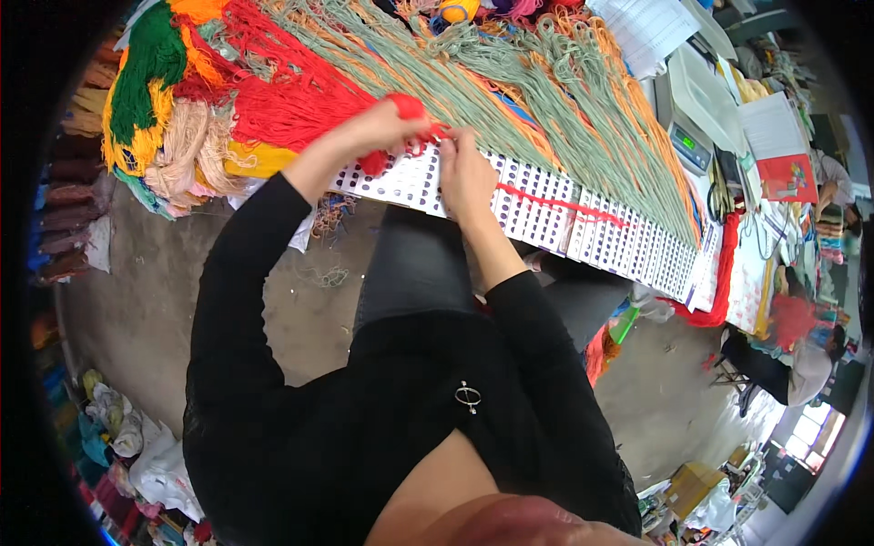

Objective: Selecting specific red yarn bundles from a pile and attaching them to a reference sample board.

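Bright red yarn (371, 164) is bunched and looped around my left hand (387, 126), whose fingers are closed on it and somewhat smeared by motion. Close by on its right, my right hand (466, 173) pinches the same yarn with thumb and forefinger. From beneath that hand a loose red strand (564, 207) trails right across a long white board (537, 205) with rows of dark round spots. Both hands are above this board at the table's front edge. Behind them lie a spread of red yarn (296, 105) and long grey-green skeins (583, 109) mixed with orange.
Green, yellow and beige skeins (150, 73) hang over the table's left end. To the right stand a scale (690, 146) with a lit display, papers (774, 127) and a hanging red skein (724, 273). Other people sit at far right. Bags and bundles line the floor at left.
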The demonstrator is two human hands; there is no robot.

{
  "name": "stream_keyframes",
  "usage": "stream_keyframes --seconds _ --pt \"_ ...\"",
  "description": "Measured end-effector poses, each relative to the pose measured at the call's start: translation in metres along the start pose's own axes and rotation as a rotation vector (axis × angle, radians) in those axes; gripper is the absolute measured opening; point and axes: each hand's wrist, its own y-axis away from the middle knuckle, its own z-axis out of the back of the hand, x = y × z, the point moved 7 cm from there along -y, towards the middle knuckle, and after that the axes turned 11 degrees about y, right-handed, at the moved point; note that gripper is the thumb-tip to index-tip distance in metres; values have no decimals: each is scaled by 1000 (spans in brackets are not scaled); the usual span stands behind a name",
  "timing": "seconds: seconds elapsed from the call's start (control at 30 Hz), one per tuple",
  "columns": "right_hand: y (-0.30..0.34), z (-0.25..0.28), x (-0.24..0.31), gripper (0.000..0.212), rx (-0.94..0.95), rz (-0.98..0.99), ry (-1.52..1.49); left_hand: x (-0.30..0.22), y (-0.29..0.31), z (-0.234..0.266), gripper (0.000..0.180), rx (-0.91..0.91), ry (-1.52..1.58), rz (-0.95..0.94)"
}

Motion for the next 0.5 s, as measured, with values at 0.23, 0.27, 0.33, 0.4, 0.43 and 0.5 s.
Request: stream_keyframes --seconds 0.23,0.27,0.33,0.4,0.43,0.5 --pt "2 8 19 39 -61 129 32 -41 -3 207 20 -59 984 -51" --pt "2 6 20 38 -55 130 22 -47 -7 233 22 13 1045 -65" --pt "2 5 17 38 -70 131 13 -53 4 281 28 -636 686 -278" --pt "3 3 21 35 -58 137 -8 -28 10 305 42 -804 223 -118" --pt "4 3 26 32 -37 139 -18 -19 10 305 44 -727 171 -113" --pt "-4 6 -5 29 106 -66 -119 -58 13 153 36 -371 282 -161"
